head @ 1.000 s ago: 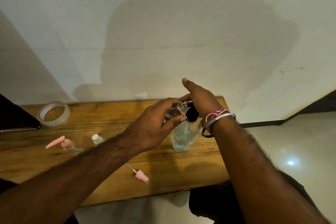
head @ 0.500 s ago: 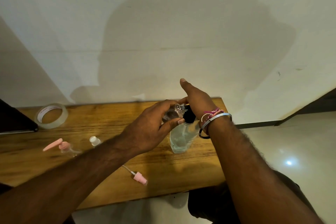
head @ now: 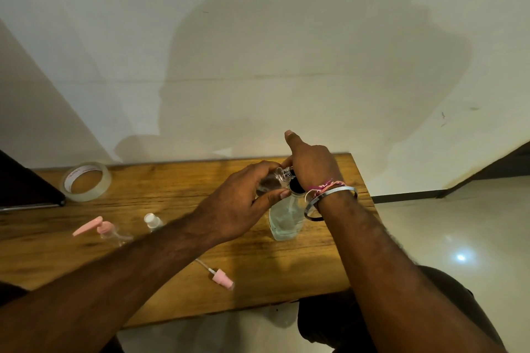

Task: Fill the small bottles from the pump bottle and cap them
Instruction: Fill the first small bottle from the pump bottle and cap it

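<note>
A clear pump bottle (head: 285,218) with a black top stands on the wooden table (head: 172,189) near its right end. My right hand (head: 311,166) rests on the black pump head, thumb sticking up. My left hand (head: 238,206) holds a small clear bottle (head: 275,179) tilted, its open neck right at the pump's spout. A small bottle with a pink pump cap (head: 104,231) lies at the left. Beside it stands a small white-capped bottle (head: 152,221). A loose pink spray cap with its tube (head: 222,279) lies near the front edge.
A roll of clear tape (head: 86,180) lies at the back left of the table. A dark object (head: 25,189) sits at the far left edge. The wall runs right behind the table, and shiny floor lies to the right.
Both hands stay on the pump bottle and the small bottle; the scene only shifts slightly in the view.
</note>
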